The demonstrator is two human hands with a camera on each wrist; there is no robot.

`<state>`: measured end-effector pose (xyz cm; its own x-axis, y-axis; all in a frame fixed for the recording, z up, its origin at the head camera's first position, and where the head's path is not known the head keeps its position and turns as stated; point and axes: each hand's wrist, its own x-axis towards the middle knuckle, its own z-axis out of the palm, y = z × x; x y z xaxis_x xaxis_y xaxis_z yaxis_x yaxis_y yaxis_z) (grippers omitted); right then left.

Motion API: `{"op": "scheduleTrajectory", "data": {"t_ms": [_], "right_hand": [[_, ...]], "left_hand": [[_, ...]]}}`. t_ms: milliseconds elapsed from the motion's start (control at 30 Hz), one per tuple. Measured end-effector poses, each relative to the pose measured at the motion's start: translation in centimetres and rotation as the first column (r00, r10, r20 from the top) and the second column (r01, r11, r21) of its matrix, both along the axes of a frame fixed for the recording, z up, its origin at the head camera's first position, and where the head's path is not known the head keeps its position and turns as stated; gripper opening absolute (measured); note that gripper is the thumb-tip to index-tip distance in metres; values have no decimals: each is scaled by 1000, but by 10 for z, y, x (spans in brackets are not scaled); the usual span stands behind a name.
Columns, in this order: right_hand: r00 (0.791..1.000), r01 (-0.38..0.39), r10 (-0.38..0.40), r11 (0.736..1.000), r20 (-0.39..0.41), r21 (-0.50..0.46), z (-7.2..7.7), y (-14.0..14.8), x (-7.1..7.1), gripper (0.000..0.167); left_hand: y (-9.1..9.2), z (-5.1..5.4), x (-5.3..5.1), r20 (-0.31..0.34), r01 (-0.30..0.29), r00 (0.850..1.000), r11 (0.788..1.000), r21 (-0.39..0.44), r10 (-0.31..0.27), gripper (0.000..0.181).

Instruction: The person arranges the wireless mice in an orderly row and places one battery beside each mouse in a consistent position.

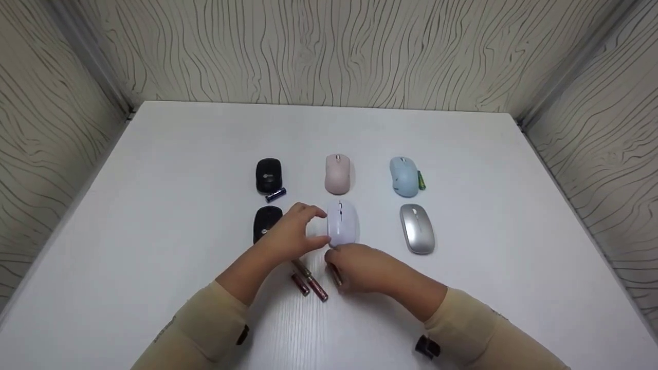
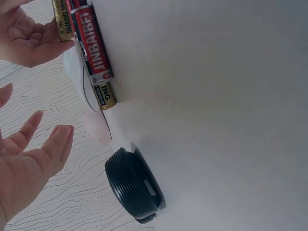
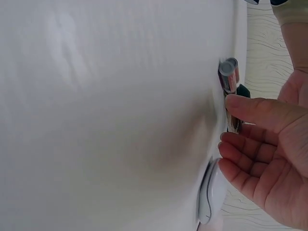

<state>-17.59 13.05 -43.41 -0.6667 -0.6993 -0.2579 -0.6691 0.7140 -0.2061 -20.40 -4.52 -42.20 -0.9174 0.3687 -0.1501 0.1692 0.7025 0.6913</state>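
Note:
A white mouse (image 1: 341, 223) sits in the middle of the front row. At its left side, my left hand (image 1: 290, 234) is spread, thumb and fingers parted beside it with nothing between them. Just in front of the mouse, my right hand (image 1: 360, 267) pinches a gold battery (image 2: 62, 20) between thumb and fingers, low over the table. Left of that hand, a red JINBAIBEI battery (image 2: 91, 45) lies among loose batteries, with a shorter-looking red battery (image 1: 300, 284) beside it. Another gold battery (image 1: 301, 267) is partly hidden by my left wrist.
Behind stand a black mouse (image 1: 269, 176) with a blue battery (image 1: 276, 195), a pink mouse (image 1: 337, 174), and a light blue mouse (image 1: 404, 177) with a green battery (image 1: 421, 180). A second black mouse (image 1: 266, 221) is partly covered by my left hand. A silver mouse (image 1: 417, 228) stands right.

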Motion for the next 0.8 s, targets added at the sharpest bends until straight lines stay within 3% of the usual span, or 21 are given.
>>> {"op": "scheduleTrajectory", "data": {"t_ms": [200, 400, 600, 800], "right_hand": [[994, 98, -96, 994, 47, -41, 11, 7, -14, 28], [978, 204, -195, 970, 77, -130, 22, 15, -33, 37], [947, 317, -301, 934, 116, -167, 31, 21, -58, 45], [906, 417, -387, 886, 168, -206, 36, 29, -90, 46]], "left_hand": [[-1, 2, -6, 1, -12, 1000, 1000, -20, 12, 49], [0, 5, -17, -5, -23, 1000, 1000, -16, 23, 48], [2, 10, -30, 9, -37, 999, 999, 29, 37, 47], [9, 19, -48, -21, -31, 999, 999, 23, 31, 48]]}}
